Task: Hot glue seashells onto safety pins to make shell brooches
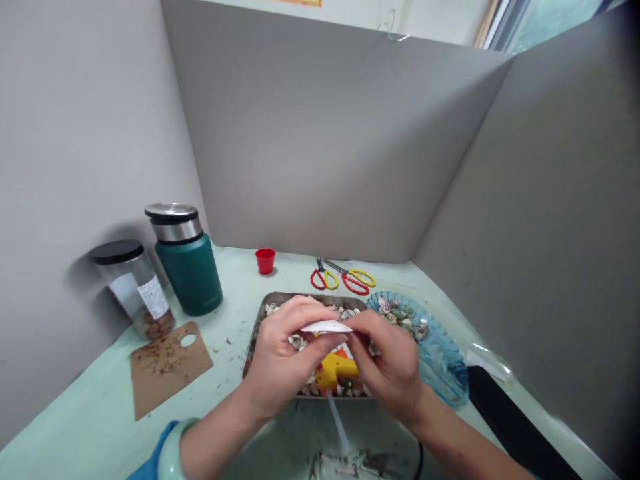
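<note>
Right now I have a thin white piece (326, 327) pinched between both hands, held up nearly edge-on to my view, so I cannot tell its full shape. My left hand (287, 350) has its fingers curled over the top and its thumb underneath, closed on the left end. My right hand (387, 363) pinches the right end between thumb and forefinger, the gap no wider than the piece itself.

Below the piece sits a metal tray (254, 337) filled with shells (273, 308), and on these lies a yellow glue gun (336, 370), partly hidden by my hands. A cloudy glue stick (339, 420) pokes out of it towards me, past the tray's near edge. Just beside the tray, on my right, a blue scalloped plate (447, 363) carries more shells on its far part.

Beyond the tray lie two pairs of scissors (357, 280) with red and yellow handles, and to their left stands a red cup (265, 262). Farther left are a green flask (190, 273), a black-lidded jar (131, 290) tilted in my view, and a brown board (167, 380) strewn with crumbs. A pale green bangle (173, 453) circles my left wrist.
</note>
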`<state>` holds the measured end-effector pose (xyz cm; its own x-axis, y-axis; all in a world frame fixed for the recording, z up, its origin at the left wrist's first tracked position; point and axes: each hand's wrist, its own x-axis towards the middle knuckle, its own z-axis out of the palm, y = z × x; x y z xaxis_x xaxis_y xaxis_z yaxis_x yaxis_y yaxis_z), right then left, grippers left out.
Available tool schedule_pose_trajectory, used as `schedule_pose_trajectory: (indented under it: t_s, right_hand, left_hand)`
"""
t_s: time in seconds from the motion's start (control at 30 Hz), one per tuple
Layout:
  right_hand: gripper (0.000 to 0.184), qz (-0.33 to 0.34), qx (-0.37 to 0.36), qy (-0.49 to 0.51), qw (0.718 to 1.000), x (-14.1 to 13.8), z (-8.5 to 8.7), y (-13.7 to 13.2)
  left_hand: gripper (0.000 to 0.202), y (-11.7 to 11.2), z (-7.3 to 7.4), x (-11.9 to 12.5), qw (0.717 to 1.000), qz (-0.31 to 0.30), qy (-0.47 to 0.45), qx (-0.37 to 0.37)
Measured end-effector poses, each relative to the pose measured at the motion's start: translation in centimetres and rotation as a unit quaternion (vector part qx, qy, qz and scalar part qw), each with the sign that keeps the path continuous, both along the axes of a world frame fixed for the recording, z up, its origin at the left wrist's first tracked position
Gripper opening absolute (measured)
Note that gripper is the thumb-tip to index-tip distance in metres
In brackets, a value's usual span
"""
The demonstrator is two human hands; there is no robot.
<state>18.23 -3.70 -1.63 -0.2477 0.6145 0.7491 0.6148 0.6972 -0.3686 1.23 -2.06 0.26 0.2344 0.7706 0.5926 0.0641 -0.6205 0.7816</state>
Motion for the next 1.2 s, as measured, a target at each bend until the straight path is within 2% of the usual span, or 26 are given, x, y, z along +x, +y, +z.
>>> schedule_pose_trajectory:
  t_s: [0.27, 0.33, 0.43, 0.57, 0.77, 0.87, 1.2]
  right_hand:
    - [0.013, 0.001, -0.004, 0.003, 1.000, -0.1, 0.1, -0.1]
    - [0.009, 0.001, -0.033, 0.018, 0.999, -0.3, 0.1, -0.2]
    - [0.010, 0.002, -0.124, 0.068, 0.990, -0.6, 0.4, -0.4]
    - [0.021, 0.020, -0.271, 0.156, 0.950, -0.9, 1.0, -0.4]
    - [0.024, 0.069, -0.401, 0.228, 0.885, -0.9, 1.2, 0.0]
    - [0.025, 0.077, -0.418, 0.236, 0.874, -1.0, 1.1, 0.1]
    - [0.023, 0.080, -0.421, 0.223, 0.875, -1.3, 1.0, -0.2]
  left_hand:
    - [0.006, 0.1, -0.1, 0.1, 1.000, 0.000, -0.015, -0.010]
    - [0.005, 0.2, -0.2, 0.2, 0.999, 0.004, -0.019, -0.043]
    - [0.014, 0.5, -0.3, 0.3, 0.988, -0.006, -0.035, -0.150]
    - [0.027, 0.7, -0.3, 0.5, 0.962, -0.048, -0.074, -0.259]
    - [0.028, 0.7, -0.4, 0.5, 0.945, -0.056, -0.096, -0.307]
    - [0.029, 0.8, -0.7, 0.6, 0.938, -0.042, -0.105, -0.327]
    - [0.028, 0.6, -1.5, 0.7, 0.926, -0.052, -0.134, -0.349]
